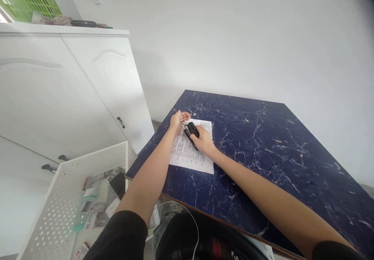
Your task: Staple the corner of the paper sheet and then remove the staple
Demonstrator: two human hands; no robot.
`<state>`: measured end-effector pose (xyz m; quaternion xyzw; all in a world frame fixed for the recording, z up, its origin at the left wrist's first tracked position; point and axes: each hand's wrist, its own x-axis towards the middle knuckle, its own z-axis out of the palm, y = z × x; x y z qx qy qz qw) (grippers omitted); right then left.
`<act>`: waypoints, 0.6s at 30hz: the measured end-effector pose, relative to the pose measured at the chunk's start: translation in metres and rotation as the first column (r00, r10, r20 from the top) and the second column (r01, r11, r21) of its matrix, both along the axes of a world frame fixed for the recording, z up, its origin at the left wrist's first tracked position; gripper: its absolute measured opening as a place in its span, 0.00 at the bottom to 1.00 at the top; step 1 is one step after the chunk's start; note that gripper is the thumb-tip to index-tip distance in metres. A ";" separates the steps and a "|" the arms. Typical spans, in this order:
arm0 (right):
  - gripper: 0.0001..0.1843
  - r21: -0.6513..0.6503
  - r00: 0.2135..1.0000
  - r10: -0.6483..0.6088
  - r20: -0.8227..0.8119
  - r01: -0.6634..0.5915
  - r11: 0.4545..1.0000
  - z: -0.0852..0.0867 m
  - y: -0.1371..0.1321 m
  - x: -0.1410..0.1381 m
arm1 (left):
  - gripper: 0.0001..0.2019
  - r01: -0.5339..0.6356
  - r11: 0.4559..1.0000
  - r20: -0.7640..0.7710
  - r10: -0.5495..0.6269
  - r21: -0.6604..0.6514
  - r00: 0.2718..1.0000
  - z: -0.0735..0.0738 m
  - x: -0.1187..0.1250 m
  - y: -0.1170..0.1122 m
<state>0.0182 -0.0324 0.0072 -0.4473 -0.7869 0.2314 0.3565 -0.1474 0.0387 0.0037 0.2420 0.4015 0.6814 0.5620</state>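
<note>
Two bare hands are at work over one printed sheet (187, 162) near the left edge of the dark blue marbled tabletop (251, 143). The right hand (203, 139) grips a black stapler (193, 128), slanted over the sheet. The left hand (177, 121) is at the stapler's far end, by the sheet's far left corner; I cannot tell if its fingers hold anything.

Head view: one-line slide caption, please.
Right hand holds black stapler over printed sheet on blue table; left hand at the stapler's far end.
</note>
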 end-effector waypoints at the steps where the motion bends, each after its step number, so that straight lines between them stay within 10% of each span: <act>1: 0.06 0.052 0.999 -0.017 -0.035 0.019 0.998 0.003 0.000 0.001 | 0.20 -0.019 1.000 0.050 0.019 -0.010 0.999 0.001 0.002 0.000; 7: 0.22 0.561 0.934 -0.011 0.357 -0.204 0.802 0.040 0.016 0.020 | 0.19 -0.012 0.999 0.394 0.027 -0.040 0.919 0.006 0.011 -0.005; 12: 0.22 0.635 0.713 -0.179 0.678 -0.445 0.631 0.043 0.028 0.016 | 0.23 0.049 0.998 0.457 -0.024 -0.043 0.889 0.012 0.014 -0.012; 15: 0.21 0.622 0.725 -0.164 0.669 -0.426 0.657 0.041 0.033 0.014 | 0.22 0.021 0.998 0.473 0.008 -0.055 0.881 0.012 0.015 -0.009; 18: 0.21 0.550 0.863 -0.108 0.493 -0.213 0.808 0.045 0.036 0.019 | 0.18 -0.073 0.991 0.419 0.112 -0.108 0.901 0.010 0.010 -0.004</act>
